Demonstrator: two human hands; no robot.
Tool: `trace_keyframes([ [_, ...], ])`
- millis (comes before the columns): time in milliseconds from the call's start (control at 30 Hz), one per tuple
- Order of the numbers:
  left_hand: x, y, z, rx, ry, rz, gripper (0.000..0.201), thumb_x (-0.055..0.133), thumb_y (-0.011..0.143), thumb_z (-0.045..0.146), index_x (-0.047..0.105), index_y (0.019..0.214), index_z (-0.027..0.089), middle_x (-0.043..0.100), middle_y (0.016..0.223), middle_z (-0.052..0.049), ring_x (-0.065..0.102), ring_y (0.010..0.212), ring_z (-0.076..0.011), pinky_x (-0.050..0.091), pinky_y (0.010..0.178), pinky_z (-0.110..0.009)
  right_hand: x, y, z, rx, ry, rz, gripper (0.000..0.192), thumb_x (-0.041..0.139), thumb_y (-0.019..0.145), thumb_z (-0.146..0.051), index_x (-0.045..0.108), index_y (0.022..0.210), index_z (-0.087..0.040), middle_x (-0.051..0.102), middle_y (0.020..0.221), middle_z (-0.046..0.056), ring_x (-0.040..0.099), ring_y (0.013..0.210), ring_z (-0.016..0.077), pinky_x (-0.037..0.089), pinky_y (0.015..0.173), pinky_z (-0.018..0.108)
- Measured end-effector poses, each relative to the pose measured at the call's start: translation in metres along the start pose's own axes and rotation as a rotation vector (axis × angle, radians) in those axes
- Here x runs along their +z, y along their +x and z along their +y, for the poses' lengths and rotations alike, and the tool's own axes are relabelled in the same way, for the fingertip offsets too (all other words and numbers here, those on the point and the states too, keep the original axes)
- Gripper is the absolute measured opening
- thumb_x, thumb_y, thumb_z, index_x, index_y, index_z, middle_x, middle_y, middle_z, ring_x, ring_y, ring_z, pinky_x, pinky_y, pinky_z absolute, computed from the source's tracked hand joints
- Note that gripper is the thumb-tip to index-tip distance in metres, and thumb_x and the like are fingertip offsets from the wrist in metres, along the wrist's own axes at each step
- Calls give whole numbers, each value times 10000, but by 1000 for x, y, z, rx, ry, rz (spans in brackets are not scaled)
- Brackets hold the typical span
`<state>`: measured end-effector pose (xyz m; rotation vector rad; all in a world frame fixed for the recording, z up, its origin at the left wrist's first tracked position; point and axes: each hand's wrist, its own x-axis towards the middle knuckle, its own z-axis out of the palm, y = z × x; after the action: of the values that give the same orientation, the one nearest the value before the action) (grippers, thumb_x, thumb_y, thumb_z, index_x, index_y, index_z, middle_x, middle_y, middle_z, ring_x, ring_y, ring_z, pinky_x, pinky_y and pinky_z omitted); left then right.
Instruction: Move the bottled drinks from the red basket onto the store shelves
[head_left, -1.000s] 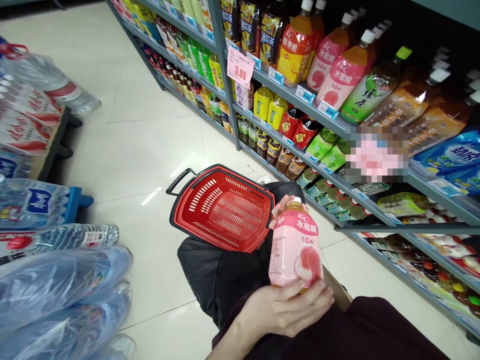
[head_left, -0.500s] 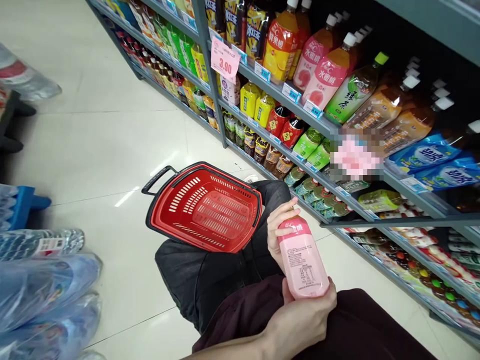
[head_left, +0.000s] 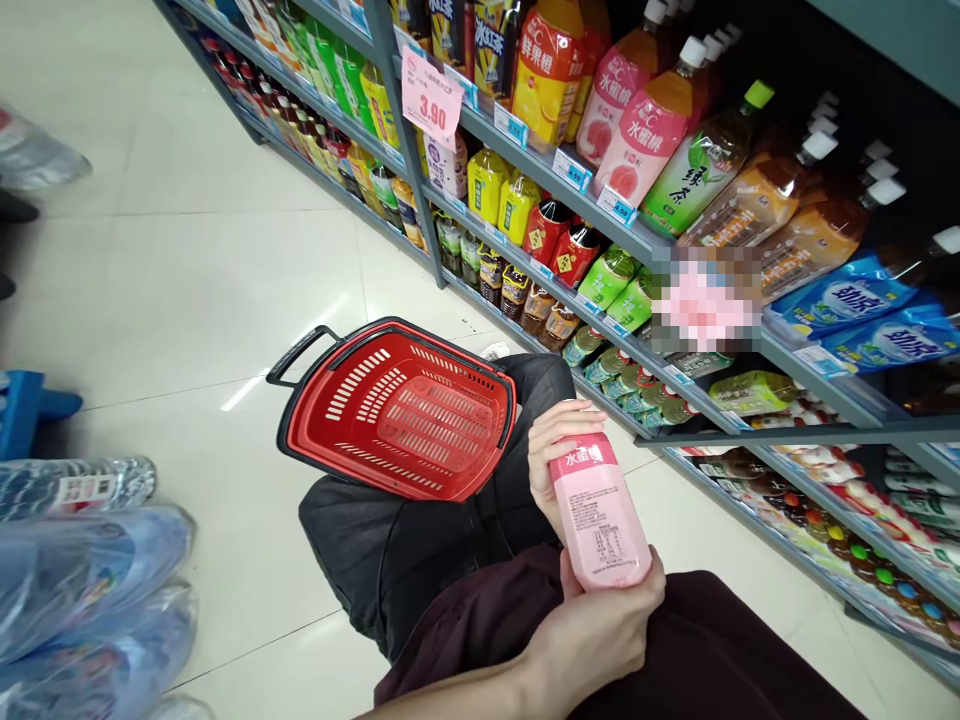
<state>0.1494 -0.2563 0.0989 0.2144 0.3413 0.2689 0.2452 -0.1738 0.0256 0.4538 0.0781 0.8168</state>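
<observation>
Pink bottle (head_left: 600,515) held tilted over person's lap, label with small print facing up. Left hand (head_left: 600,630) cups bottle's base from below; right hand (head_left: 551,450) wraps neck end (cap hidden under fingers). Red basket (head_left: 401,410) rests on knee just left of bottle. Drink shelves (head_left: 637,240) line right side; wrapped water packs (head_left: 82,580) lie at left.

A shop, the drinks aisle of a supermarket. Grey shelving (head_left: 660,245) packed with rows of bottled teas and juices, small price labels along each shelf edge, a pink price tag (head_left: 433,97) reading 3.90. Red shopping basket (head_left: 397,410) nearby, shrink-wrapped water packs (head_left: 82,590) stacked on the pale tiled floor (head_left: 187,280).
</observation>
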Motion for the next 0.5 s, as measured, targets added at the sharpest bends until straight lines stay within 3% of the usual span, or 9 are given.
trace_keyframes([
  [67,-10,0,7,-240,-390,266,416,793,846,340,791,1257,275,775,1070,-126,659,1236,-477,542,1009,-773,0,2,-11,-18,-44,45,319,364,1129,-463,625,1312,-473,809,1092,-174,772,937,28,547,702,158],
  [133,-19,0,19,-667,-1040,559,510,619,949,292,659,1453,225,729,1271,-147,638,1308,-410,584,1035,-671,1,5,-25,-32,-271,211,321,412,1089,-592,670,1238,-471,808,1109,-149,764,973,63,547,703,189],
  [233,-32,-1,39,-1344,-2090,886,523,401,1033,308,599,1508,215,608,1512,-90,559,1423,-260,495,1202,-428,7,10,-46,50,-704,486,375,545,953,-751,727,1119,-469,782,1213,-82,675,1234,193,550,981,379],
  [300,-41,-2,49,-1655,-2477,907,472,442,1026,335,677,1424,240,595,1537,-37,508,1455,-209,393,1247,-307,11,14,-56,160,-842,515,409,587,901,-771,740,1091,-443,748,1296,-42,552,1400,249,410,1183,538],
  [367,-48,-4,56,-1847,-2629,805,399,526,1001,325,736,1336,268,614,1516,-7,492,1451,-199,314,1271,-287,17,18,-59,261,-878,448,434,612,871,-761,752,1037,-385,748,1287,7,525,1425,288,331,1225,625],
  [500,-64,-7,62,-1987,-2844,608,314,687,923,228,780,1197,348,703,1377,36,498,1449,-246,229,1331,-476,35,28,-52,430,-930,329,538,637,812,-803,751,905,-285,778,1204,87,614,1317,372,383,1162,694],
])
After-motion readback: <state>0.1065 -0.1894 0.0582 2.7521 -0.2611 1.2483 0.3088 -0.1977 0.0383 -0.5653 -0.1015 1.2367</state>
